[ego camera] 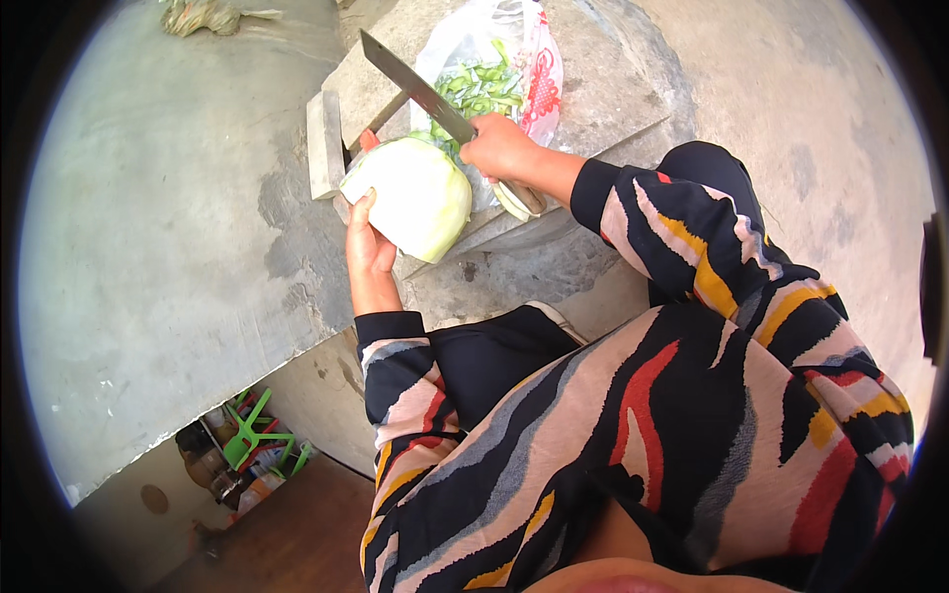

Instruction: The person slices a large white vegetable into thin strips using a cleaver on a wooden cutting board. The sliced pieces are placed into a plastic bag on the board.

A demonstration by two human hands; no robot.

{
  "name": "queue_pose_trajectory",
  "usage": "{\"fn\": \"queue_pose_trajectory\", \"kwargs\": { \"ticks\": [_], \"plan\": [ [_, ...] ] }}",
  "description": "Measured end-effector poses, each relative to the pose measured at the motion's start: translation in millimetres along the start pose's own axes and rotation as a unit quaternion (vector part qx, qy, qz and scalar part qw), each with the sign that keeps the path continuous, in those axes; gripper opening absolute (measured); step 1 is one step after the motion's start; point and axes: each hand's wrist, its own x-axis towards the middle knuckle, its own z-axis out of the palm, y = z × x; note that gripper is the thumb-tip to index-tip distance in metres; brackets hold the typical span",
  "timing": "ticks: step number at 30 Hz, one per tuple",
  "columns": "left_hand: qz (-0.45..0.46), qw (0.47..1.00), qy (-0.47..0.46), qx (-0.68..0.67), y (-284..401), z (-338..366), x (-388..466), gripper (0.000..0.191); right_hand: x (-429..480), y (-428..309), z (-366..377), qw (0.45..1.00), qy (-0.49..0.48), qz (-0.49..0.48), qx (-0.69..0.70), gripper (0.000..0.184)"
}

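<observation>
My left hand [373,241] supports a large, pale green-white gourd or melon [419,196] from its lower left side, thumb on its face. Its skin looks pared off over most of what shows. In my right hand [504,147] is a large, long-bladed knife [415,85], its blade slanting up and left and clear of the gourd's face. The wooden knife handle [530,199] sticks out below my fist, with a pale curved strip [513,201] beside it. Behind the gourd, green parings [478,89] lie in a white plastic bag [452,33] with red print.
Under the bag is a stone or concrete slab [615,122]. A pale block [324,144] stands at its left edge. Smooth concrete [170,185] stretches left to a ledge. Below that are a green plastic item [256,437] and a brown surface [296,519]. A gnarled object [200,16] lies far left.
</observation>
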Motion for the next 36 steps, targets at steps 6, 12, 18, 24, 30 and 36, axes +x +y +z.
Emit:
{"fn": "queue_pose_trajectory", "kwargs": {
  "ticks": [6, 12, 18, 24, 30, 36],
  "plan": [
    [-0.020, 1.000, 0.000, -0.014, 3.2, -3.5, -0.4, 0.062, 2.6, 15.0, 9.3, 0.960, 0.016, -0.187, -0.205, 0.034],
    [-0.002, 1.000, 0.013, -0.011, 2.6, 2.0, 0.5, 0.057, 18.5, 42.1, 12.4, 0.949, -0.012, -0.124, -0.289, 0.029],
    [-0.002, 1.000, 0.010, -0.007, 0.3, 3.6, 0.5, 0.058, 6.6, 45.0, 21.9, 0.948, 0.009, -0.127, -0.292, 0.026],
    [0.004, 1.000, 0.022, 0.006, -2.2, 2.8, 1.0, 0.059, 6.8, 44.7, 16.0, 0.928, 0.032, -0.126, -0.349, 0.023],
    [-0.015, 0.999, 0.011, -0.038, 4.3, -7.5, -1.4, 0.058, 12.2, 12.4, 3.6, 0.973, 0.052, -0.103, -0.199, 0.029],
    [-0.031, 0.996, 0.007, -0.080, 10.4, -20.0, 1.7, 0.054, -4.4, 16.9, 13.9, 0.955, -0.016, -0.188, -0.229, 0.027]
  ]
}}
